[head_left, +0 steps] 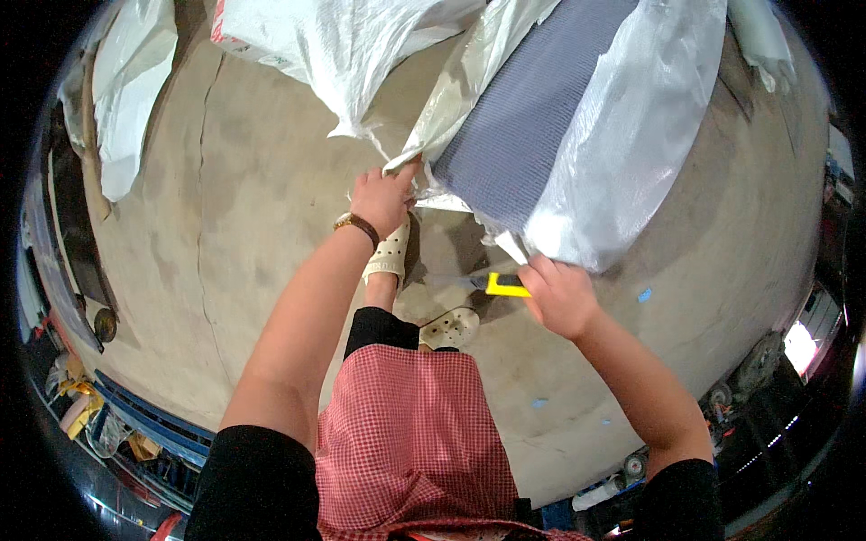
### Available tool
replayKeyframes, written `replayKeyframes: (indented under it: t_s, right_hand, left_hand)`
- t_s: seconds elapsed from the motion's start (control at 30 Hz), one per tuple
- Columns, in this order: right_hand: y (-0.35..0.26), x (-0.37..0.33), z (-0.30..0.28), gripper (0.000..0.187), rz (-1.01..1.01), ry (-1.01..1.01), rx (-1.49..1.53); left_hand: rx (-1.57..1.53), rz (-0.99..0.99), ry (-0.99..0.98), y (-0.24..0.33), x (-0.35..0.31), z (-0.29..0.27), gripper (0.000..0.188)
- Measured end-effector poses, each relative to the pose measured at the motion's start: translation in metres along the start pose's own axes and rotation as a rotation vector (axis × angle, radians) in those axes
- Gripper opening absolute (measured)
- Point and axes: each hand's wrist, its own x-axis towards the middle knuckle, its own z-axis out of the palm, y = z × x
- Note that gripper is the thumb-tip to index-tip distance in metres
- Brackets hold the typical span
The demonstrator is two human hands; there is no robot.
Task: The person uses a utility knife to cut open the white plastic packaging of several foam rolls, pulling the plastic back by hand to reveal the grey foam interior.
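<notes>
On brown concrete floor point(271, 198), pale plastic-wrapped bundle point(135, 99) laid near left edge. White woven plastic sack point(334, 54) laid toward far edge. Near corner of white plastic wrapping point(462, 93) pinched by nearly closed left hand point(383, 198). Dark blue-grey ribbed roll point(532, 117) exposed between wrapping's parted sides, laid from floor's far edge toward middle. Yellow-and-black-handled tool point(508, 285) gripped in closed right hand point(561, 293), just beside wrapping; blade blurred.

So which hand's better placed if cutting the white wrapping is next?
Probably the right hand: it holds the yellow cutter just below the ribbed bundle. The left hand pinches the white wrapping, no tool visible.
</notes>
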Motion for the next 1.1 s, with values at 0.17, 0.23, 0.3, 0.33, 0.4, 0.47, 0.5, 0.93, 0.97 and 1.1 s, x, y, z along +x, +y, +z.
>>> replayKeyframes:
  t_s: [0.17,0.23,0.3,0.33,0.4,0.47,0.5,0.93,0.97,1.1]
  right_hand:
    - [0.021,-0.039,0.02,0.033,0.058,0.224,0.119]
    - [0.033,-0.059,0.04,0.034,0.151,0.191,0.138]
    - [0.051,-0.08,0.063,0.035,0.256,0.147,0.142]
    - [0.058,-0.09,0.077,0.035,0.236,0.247,0.084]
    - [0.067,-0.095,0.089,0.035,0.215,0.352,0.032]
    - [0.072,-0.092,0.094,0.037,0.182,0.253,-0.068]
    - [0.071,-0.092,0.096,0.037,0.193,0.252,-0.065]
    - [-0.051,-0.037,-0.013,0.026,0.553,0.445,0.856]
    - [-0.052,-0.032,-0.021,0.027,0.578,0.534,0.825]
    - [-0.033,-0.004,-0.053,0.035,0.951,0.809,1.046]
  left_hand:
    - [0.128,-0.047,-0.086,0.016,0.014,-0.001,0.037]
    - [0.096,-0.069,-0.193,0.024,0.028,0.0,0.038]
    - [0.018,-0.148,-0.309,0.044,0.045,0.003,0.039]
    - [0.015,-0.13,-0.314,0.049,0.054,0.015,0.039]
    - [0.044,-0.068,-0.381,0.041,0.074,0.05,0.035]
    - [-0.345,-0.201,-0.577,0.017,0.093,0.097,0.04]
    - [-0.373,-0.17,-0.514,0.011,0.094,0.123,0.041]
    - [-0.362,0.144,0.112,0.075,-0.092,0.009,0.055]
    - [-0.454,0.204,0.23,0.084,-0.098,-0.004,0.051]
    - [-0.628,0.239,0.285,0.133,-0.101,-0.05,0.044]
